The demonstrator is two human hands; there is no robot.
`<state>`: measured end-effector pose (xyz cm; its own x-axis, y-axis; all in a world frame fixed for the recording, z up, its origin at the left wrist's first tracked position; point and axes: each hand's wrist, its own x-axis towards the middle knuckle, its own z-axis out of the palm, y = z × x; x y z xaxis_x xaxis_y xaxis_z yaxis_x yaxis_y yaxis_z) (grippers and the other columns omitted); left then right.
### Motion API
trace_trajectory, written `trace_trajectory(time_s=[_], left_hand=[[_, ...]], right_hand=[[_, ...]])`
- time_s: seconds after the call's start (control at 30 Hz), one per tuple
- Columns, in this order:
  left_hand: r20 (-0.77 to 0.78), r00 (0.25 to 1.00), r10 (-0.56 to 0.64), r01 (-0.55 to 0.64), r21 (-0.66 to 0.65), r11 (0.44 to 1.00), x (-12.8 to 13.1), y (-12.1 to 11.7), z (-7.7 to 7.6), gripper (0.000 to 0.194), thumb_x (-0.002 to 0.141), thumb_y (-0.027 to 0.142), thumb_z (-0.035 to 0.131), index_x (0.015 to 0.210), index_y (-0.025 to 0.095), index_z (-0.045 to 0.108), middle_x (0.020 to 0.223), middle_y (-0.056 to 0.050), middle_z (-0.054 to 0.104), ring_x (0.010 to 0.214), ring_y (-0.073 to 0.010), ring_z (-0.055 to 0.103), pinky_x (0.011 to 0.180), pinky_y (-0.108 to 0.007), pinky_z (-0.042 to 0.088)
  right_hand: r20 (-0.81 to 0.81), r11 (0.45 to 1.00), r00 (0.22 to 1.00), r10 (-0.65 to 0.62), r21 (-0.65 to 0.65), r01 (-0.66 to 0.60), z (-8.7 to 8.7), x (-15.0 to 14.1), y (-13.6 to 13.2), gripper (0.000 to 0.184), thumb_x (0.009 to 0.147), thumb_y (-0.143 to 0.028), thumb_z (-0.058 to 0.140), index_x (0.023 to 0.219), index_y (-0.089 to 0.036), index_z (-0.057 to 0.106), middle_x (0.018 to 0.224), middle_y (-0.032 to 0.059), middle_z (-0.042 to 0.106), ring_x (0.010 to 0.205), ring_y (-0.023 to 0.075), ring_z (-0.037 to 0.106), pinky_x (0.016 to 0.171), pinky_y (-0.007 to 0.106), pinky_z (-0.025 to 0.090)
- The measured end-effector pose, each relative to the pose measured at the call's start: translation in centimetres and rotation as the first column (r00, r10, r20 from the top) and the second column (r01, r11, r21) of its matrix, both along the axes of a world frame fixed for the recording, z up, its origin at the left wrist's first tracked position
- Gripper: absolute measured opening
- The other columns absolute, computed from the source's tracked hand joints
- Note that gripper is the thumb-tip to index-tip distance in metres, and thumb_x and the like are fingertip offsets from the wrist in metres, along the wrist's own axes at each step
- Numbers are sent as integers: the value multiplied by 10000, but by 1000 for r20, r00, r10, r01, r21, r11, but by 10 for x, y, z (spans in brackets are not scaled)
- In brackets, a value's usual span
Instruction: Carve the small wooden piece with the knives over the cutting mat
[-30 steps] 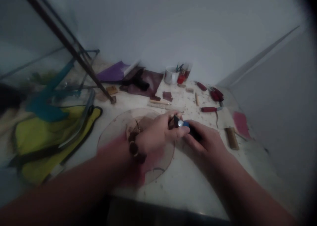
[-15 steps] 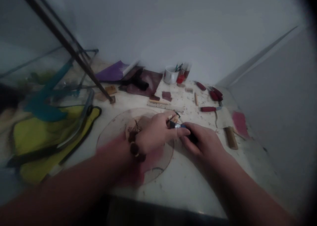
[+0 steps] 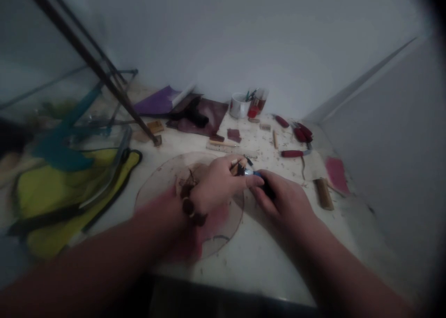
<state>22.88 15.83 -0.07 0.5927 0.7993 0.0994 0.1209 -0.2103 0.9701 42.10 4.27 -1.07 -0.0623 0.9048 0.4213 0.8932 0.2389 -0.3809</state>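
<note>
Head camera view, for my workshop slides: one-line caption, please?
Left hand and right hand meet over a round transparent disc, holding a blue-and-black object, a red-handled knife lying beyond.

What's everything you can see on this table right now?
Clear round sheet: one, transparent, under the hands.
Mug: one, white, at the back.
Glass: one, reddish, beside the mug.
Red-handled tools: at least three, red, back right.
Ruler: one, pale, behind the sheet.
Folded sheet: one, purple, back left.
Bag: one, yellow and black, left.
Wooden block: one, tan, right.
Blue-and-black tool: one, in right hand.
Bead bracelet: one, dark, left wrist.
Left hand: over the sheet.
Right hand: beside it.
</note>
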Motion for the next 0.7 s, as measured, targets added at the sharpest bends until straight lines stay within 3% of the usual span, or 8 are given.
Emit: trace_trajectory(time_s=[0.17,0.27,0.33,0.57,0.63,0.7], left_hand=[[27,999,39,-39,3,999,-1,-7,3,412,905,488,911,875,227,594,776,3,540,771,-191,522,685,-339,391],[53,997,55,-56,19,998,-2,-13,3,454,913,490,918,841,231,552,759,8,520,776,-183,528,668,-327,369],[69,997,44,-45,13,999,-8,-16,2,456,897,497,933,841,236,564,760,4,545,790,-191,563,666,-326,383],[79,996,-46,52,-71,996,-66,-27,4,335,983,547,818,878,277,650,669,15,584,813,-244,685,697,-357,507],[89,994,-60,68,-82,994,-61,-26,6,320,1007,535,798,892,275,652,694,13,610,841,-234,699,732,-350,535],[104,992,-70,79,-85,993,-40,-20,7,291,1024,506,798,948,261,661,756,5,643,887,-220,705,782,-342,555]], right_hand=[[-108,997,992,-70,-42,66,3,7,6,285,1121,-463,638,1218,-231,772,952,68,826,799,253,756,692,340,500],[-311,969,919,-243,-43,242,9,24,13,345,1136,-529,608,1039,-231,753,809,37,764,666,216,669,625,331,468],[-412,952,863,-293,-40,304,12,31,16,396,1139,-554,587,970,-228,732,742,24,715,607,198,607,598,331,452],[-408,987,901,-146,-1,160,-6,25,11,334,1059,-514,732,1254,-244,761,951,42,797,833,251,724,760,383,539],[-416,991,901,-123,0,135,-9,24,10,317,1080,-492,712,1276,-246,752,950,37,791,839,248,723,778,388,540],[-449,995,890,-85,7,98,-8,24,9,290,1122,-476,650,1267,-243,744,942,35,777,832,238,708,782,384,534]])
